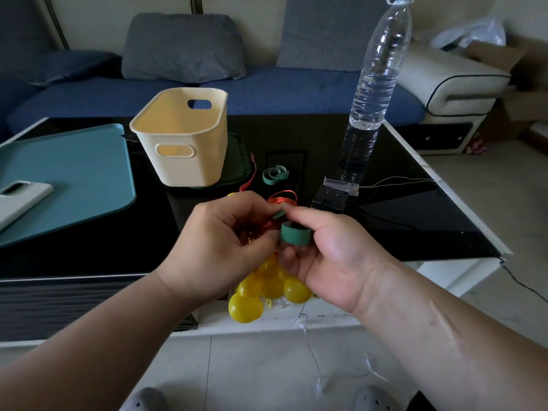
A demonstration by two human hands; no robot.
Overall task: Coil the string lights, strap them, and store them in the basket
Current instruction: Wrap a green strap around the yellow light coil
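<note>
My left hand [221, 247] grips a coil of red wire [274, 215] from a string of lights. Its yellow round bulbs [267, 289] hang in a bunch below both hands. My right hand [323, 256] pinches a green strap [293, 232] that curls around the coil between my fingers. The cream basket [184, 137] stands empty on the black table [415, 221], behind and left of my hands. A second green strap [274, 175] lies curled on the table to the right of the basket.
A teal board [74, 179] with a white phone [20, 200] lies at left. A tall water bottle [373, 93] stands at right, with a clear battery box [341, 186] and thin wire beside it. A blue sofa runs behind the table.
</note>
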